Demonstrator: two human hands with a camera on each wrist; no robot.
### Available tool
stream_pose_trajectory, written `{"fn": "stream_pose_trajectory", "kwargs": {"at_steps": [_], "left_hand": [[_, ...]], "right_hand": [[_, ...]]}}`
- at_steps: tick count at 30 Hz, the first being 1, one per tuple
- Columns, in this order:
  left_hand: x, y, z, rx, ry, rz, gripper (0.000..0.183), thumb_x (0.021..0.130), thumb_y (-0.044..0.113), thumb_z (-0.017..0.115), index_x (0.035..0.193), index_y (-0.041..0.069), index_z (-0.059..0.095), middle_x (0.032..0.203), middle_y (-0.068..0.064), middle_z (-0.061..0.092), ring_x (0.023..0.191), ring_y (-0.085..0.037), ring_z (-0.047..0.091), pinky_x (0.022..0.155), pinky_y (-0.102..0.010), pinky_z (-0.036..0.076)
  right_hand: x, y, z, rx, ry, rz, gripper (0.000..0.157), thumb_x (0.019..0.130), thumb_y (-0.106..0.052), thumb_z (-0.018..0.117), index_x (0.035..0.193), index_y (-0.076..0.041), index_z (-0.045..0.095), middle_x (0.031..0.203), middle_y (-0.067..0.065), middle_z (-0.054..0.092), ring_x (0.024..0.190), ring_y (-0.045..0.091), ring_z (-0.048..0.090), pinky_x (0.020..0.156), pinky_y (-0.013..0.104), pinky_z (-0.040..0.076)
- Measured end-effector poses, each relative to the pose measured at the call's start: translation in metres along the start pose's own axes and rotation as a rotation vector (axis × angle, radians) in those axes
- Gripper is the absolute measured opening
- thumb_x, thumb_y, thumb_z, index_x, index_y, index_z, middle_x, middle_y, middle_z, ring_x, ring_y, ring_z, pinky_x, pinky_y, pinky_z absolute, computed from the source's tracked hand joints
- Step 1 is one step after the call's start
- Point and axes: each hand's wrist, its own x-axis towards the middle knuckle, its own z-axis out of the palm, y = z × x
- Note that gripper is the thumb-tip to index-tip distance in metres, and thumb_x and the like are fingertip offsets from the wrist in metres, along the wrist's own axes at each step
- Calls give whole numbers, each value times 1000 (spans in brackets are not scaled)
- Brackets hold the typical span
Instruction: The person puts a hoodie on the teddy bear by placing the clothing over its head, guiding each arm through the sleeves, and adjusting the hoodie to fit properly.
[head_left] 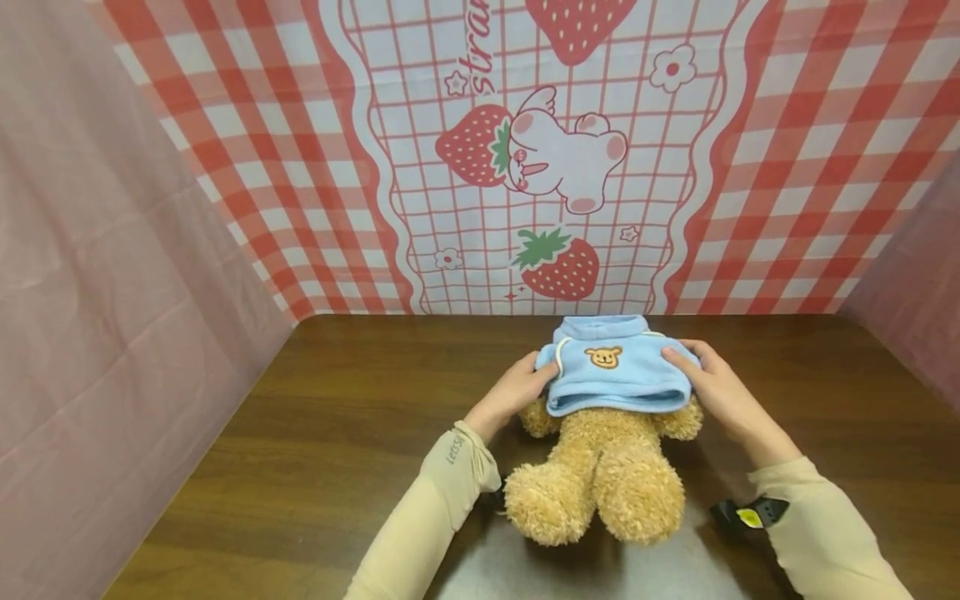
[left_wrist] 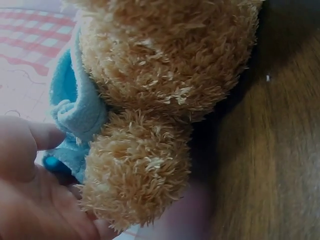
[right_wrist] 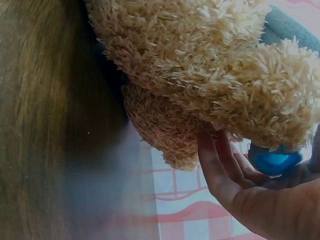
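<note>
A light-brown teddy bear (head_left: 615,450) lies on the table with its legs toward me. Its head and upper body are hidden under a small blue sweater (head_left: 637,371) that has a bear face on the chest. My left hand (head_left: 525,383) pinches the sweater's left sleeve between thumb and fingers, beside one furry arm (left_wrist: 140,170). On the other side, my right hand (head_left: 708,379) grips the right sleeve, thumb on top. In the right wrist view, its fingers (right_wrist: 225,170) reach beneath the bear's other arm (right_wrist: 280,95), near the blue cuff opening (right_wrist: 275,160).
The brown wooden table (head_left: 315,433) ends at a red-and-white checked cloth (head_left: 300,167) with strawberry prints hanging behind it. Pale pink curtains (head_left: 90,292) stand at both sides. A black wrist device (head_left: 750,512) with a yellow patch is at my right sleeve.
</note>
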Motion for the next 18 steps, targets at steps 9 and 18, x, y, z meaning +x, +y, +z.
{"fn": "stream_pose_trajectory", "kwargs": {"at_steps": [9, 18], "left_hand": [[-2, -4, 4, 51, -53, -9, 42, 93, 34, 43, 125, 7, 50, 123, -10, 55, 115, -22, 49, 96, -34, 38], [-2, -2, 2, 42, -36, -14, 39, 92, 32, 44, 121, 6, 52, 116, -9, 57, 106, -19, 51, 92, -32, 40]], "right_hand": [[0, 2, 4, -43, -22, 44, 65, 95, -44, 37, 132, 9, 31, 131, 29, 37, 115, 32, 36, 84, 27, 32], [0, 6, 8, -34, -74, 18, 60, 96, -41, 35, 131, 8, 33, 116, 22, 50, 88, -1, 47, 73, 17, 39]]}}
